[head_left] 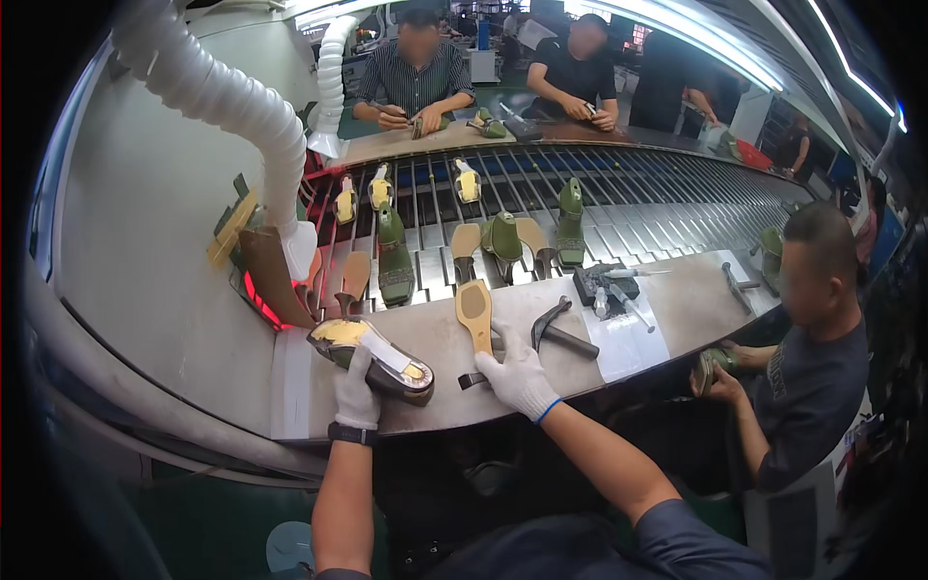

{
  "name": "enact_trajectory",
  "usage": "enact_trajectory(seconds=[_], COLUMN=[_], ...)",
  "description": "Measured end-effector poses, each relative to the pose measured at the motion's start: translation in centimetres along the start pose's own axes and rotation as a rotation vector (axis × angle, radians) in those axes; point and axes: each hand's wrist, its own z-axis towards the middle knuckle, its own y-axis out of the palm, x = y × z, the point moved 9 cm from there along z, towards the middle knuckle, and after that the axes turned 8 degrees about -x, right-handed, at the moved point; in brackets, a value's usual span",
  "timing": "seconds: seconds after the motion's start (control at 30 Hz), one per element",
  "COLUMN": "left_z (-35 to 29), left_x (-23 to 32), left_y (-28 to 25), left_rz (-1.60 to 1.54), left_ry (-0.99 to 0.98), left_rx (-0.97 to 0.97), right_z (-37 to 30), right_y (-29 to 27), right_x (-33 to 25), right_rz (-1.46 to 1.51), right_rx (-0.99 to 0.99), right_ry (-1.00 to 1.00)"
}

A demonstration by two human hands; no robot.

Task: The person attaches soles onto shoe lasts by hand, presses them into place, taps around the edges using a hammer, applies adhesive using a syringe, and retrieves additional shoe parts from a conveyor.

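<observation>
My left hand (357, 394), in a white glove, is closed around the side of a dark shoe upper on its last (414, 391). The shoe lies bottom up over the bench edge, showing a yellow-coated underside and a white strip. My gloved right hand (522, 379) grips the narrow end of a tan shoe sole (475, 311), its broad end pointing away from me. A dark heel (473, 380) shows beside that hand. Just right of it, a hammer (568, 340) rests on the bench. Both hands' fingertips are partly hidden.
Green shoes (395, 256) and tan soles (466, 240) sit along the slatted conveyor (527, 184) beyond the bench (425, 327). Syringes (633, 307) lie by a dark block (597, 286). A white hose (256, 121) hangs left. A co-worker (812, 358) holds a shoe at right; others work opposite.
</observation>
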Motion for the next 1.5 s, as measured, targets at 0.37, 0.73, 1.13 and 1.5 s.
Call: enact_trajectory(seconds=[0.37,0.73,1.13,1.5], left_z=[-7.2,-6.7,-7.1,-7.3], left_x=[-3.2,-1.7,-1.1,-1.4], left_y=[0.9,1.7,2.4,1.1], left_rz=[-0.061,0.003,0.208,-0.028], left_ry=[-0.12,-0.072,-0.079,-0.038], left_rx=[0.08,0.085,0.026,0.145], right_z=[-5.7,-4.0,-3.8,-8.9], right_y=[-1.1,2.3,3.6,-1.5], right_x=[-1.7,-2.1,0.8,-2.7], right_rz=[-0.338,0.479,0.202,-0.493], right_rx=[-0.138,-0.353,-0.233,-0.037], right_ry=[0.128,0.146,0.247,-0.24])
